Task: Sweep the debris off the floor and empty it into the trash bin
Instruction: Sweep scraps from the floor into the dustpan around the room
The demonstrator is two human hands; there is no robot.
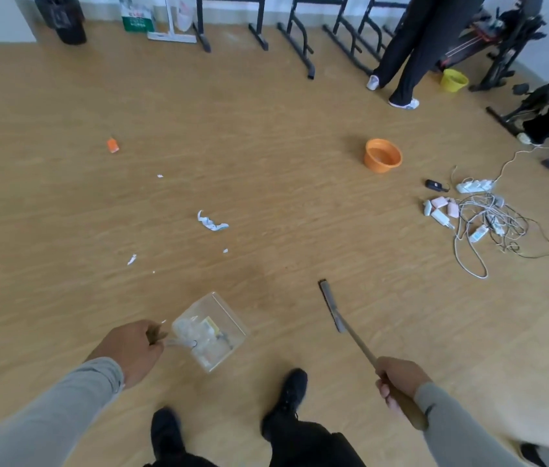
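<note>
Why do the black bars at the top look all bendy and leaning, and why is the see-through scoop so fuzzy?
In the head view, the wide-angle lens bends things near the edges, so the black frames splay outward; the clear dustpan and left hand look smeared with blur, while the paper scrap mid-floor is sharper; light is soft, shadows faint.

Left hand extended forward, fingers curled closed in a grip. Right hand lower right, fingers wrapped closed. Both forearms in grey sleeves.

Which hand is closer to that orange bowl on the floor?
Right. The right hand, gripping the broom, sits below the orange bowl; the left hand, holding the dustpan, is farther left.
</note>
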